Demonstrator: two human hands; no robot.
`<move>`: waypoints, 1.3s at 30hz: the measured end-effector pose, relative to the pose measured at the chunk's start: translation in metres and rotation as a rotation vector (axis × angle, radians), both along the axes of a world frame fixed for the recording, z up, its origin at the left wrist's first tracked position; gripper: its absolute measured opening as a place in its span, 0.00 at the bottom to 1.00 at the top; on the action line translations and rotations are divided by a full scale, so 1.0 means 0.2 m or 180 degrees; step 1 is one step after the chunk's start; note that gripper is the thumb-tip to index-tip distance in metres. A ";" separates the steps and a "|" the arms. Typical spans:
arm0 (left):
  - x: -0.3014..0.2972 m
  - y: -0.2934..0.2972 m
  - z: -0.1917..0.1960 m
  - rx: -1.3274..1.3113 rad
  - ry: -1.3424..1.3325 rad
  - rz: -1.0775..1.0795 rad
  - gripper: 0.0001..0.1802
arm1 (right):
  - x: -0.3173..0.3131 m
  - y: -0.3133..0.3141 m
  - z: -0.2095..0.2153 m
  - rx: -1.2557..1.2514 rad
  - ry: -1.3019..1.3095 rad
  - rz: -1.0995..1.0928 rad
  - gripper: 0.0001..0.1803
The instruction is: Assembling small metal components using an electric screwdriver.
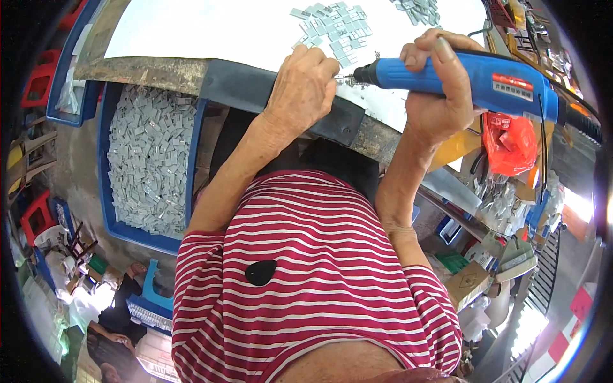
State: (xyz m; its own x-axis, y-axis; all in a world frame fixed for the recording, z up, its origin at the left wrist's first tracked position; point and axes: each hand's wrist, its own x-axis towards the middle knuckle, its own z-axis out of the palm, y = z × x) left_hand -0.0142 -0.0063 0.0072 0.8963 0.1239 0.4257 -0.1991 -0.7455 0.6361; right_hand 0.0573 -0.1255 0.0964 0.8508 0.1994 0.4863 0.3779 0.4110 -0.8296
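Observation:
My right hand is wrapped around a blue electric screwdriver, which lies nearly level with its black nose and thin bit pointing left. At the table's front edge, my left hand is closed, its fingertips pinched right at the end of the bit. Whatever those fingers hold is hidden behind them. Just beyond, many small flat grey plastic pieces lie spread on the white tabletop. Tiny dark screws are scattered beneath the screwdriver's nose.
A blue crate full of loose grey pieces stands left, below the table edge. Another grey pile lies at the far right. A red plastic bag hangs right. Cardboard boxes stand lower right; another person is at lower left.

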 end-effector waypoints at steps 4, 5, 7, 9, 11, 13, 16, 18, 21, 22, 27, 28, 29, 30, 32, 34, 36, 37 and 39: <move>0.00 0.01 -0.01 -0.0113 0.0058 -0.0044 0.05 | 0.02 0.03 -0.02 0.0074 0.0080 0.0135 0.08; 0.00 0.01 -0.01 -0.0132 0.0073 -0.0049 0.05 | 0.02 0.04 -0.02 0.0093 0.0166 0.0122 0.08; 0.01 0.01 -0.02 -0.0094 0.0054 -0.0055 0.05 | 0.02 0.06 -0.03 0.0124 0.0297 0.0137 0.08; 0.01 0.01 -0.02 -0.0048 0.0036 -0.0062 0.05 | 0.02 0.07 -0.03 0.0164 0.0428 0.0150 0.08; 0.02 0.01 -0.02 -0.0032 -0.0117 -0.0082 0.04 | 0.03 0.07 -0.03 -0.0004 0.0093 0.0198 0.08; 0.02 0.01 -0.02 -0.0070 -0.0139 -0.0071 0.04 | 0.02 0.09 -0.02 -0.0020 0.0058 0.0187 0.07; 0.03 0.01 -0.03 -0.0121 -0.0179 -0.0069 0.04 | 0.01 0.11 -0.01 -0.0062 -0.0006 0.0163 0.06; 0.02 0.01 -0.02 -0.0140 -0.0190 -0.0063 0.04 | 0.02 0.11 -0.01 -0.0094 -0.0030 0.0167 0.06; 0.02 0.01 -0.02 -0.0071 -0.0116 -0.0074 0.04 | 0.02 0.11 -0.01 -0.0195 -0.0017 0.0170 0.06; 0.02 0.01 -0.02 -0.0070 -0.0118 -0.0065 0.04 | 0.02 0.11 -0.01 -0.0220 -0.0014 0.0162 0.06; 0.02 0.01 -0.02 -0.0043 -0.0107 -0.0053 0.05 | 0.02 0.12 -0.01 -0.0284 -0.0070 0.0179 0.05; 0.02 0.01 -0.02 -0.0057 -0.0090 -0.0049 0.06 | 0.01 0.13 -0.01 -0.0347 -0.0120 0.0158 0.05; 0.02 0.01 -0.02 -0.0071 -0.0073 -0.0048 0.06 | 0.01 0.14 -0.01 -0.0410 -0.0171 0.0135 0.05; 0.03 0.01 -0.02 -0.0075 -0.0072 -0.0048 0.06 | 0.01 0.14 -0.01 -0.0414 -0.0169 0.0136 0.05; 0.03 0.01 -0.02 -0.0163 -0.0063 -0.0048 0.06 | 0.02 0.14 -0.01 -0.0568 -0.0357 0.0170 0.05; 0.03 0.01 -0.02 -0.0196 0.0005 -0.0046 0.06 | 0.03 0.15 -0.02 -0.0537 -0.0413 0.0305 0.05; 0.03 0.01 -0.02 -0.0233 0.0075 -0.0052 0.07 | 0.02 0.16 -0.03 -0.0508 -0.0466 0.0433 0.05; 0.03 0.01 -0.02 -0.0279 0.0078 -0.0056 0.07 | 0.02 0.16 -0.03 -0.0452 -0.0412 0.0459 0.04; 0.04 0.01 -0.02 -0.0333 0.0074 -0.0061 0.07 | 0.02 0.17 -0.02 -0.0404 -0.0363 0.0486 0.03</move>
